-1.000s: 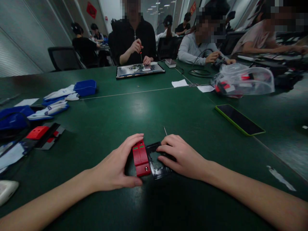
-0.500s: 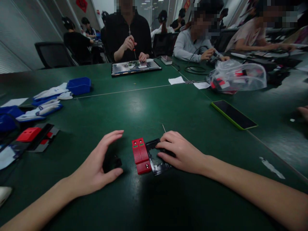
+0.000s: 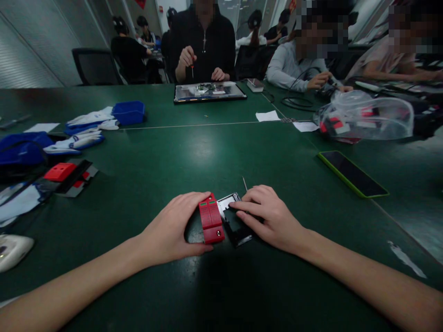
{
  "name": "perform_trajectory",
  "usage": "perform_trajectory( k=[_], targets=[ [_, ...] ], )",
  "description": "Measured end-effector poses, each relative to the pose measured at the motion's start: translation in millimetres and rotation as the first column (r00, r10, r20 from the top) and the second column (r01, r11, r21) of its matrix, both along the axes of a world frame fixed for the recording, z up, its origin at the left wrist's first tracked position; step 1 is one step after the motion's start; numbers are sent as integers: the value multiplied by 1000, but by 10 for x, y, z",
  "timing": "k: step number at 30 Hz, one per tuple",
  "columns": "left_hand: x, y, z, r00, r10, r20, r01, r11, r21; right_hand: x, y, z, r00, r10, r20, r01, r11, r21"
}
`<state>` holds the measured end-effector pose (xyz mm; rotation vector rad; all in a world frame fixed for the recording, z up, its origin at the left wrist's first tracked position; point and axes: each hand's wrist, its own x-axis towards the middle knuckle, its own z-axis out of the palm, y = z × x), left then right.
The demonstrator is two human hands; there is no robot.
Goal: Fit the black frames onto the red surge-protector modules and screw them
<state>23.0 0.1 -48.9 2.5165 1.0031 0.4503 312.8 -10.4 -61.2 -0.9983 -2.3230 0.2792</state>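
My left hand (image 3: 173,226) is closed around a red two-pole block with green windows and screw terminals, which looks like a surge protector (image 3: 211,219). Its fingers sit at the far end and its thumb at the near end. Beside the block's right side lies a thin black rectangular frame (image 3: 238,235) with an open middle. My right hand (image 3: 268,214) holds this frame at its right side, thumb and fingertips on its upper face. A thin metal shaft (image 3: 244,183) pokes out beyond the right knuckles; its other end is hidden beneath the hand.
On the left are a blue tray (image 3: 128,113), white-and-blue gloves (image 3: 78,143), a red and grey part (image 3: 72,177) and a white device (image 3: 14,252). To the right lie a green-edged phone (image 3: 353,174) and a plastic bag (image 3: 384,115). Across the table, a person (image 3: 204,46) holds a screwdriver.
My left hand has moved right and closed on the red surge protector. The black frame has shifted slightly under my right hand. The whole view has swung a little left.
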Motion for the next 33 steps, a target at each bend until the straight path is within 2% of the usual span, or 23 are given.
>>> perform_trajectory(
  k=[5,8,15,22,28,33],
  targets=[
    [-8,-24,49,1000,5,24,-4,1000,-30,2,-18,2,984,-14,-175,14,1000,0],
    [11,-37,69,999,-9,38,10,1000,-24,-16,-38,17,976,3,-218,-2,1000,5],
    [-31,-54,72,993,-52,107,50,998,26,-20,-42,-5,966,69,-248,-68,998,12],
    [-49,-86,70,984,-151,90,136,978,156,-15,-45,-9,973,14,-232,-17,1000,-14],
    [-21,-87,81,987,-116,109,101,985,138,18,-45,-92,982,-11,-189,-1,998,-65],
    [-16,-79,78,984,-119,130,102,986,129,18,-62,-60,982,44,-182,-56,996,-62]
  ],
)
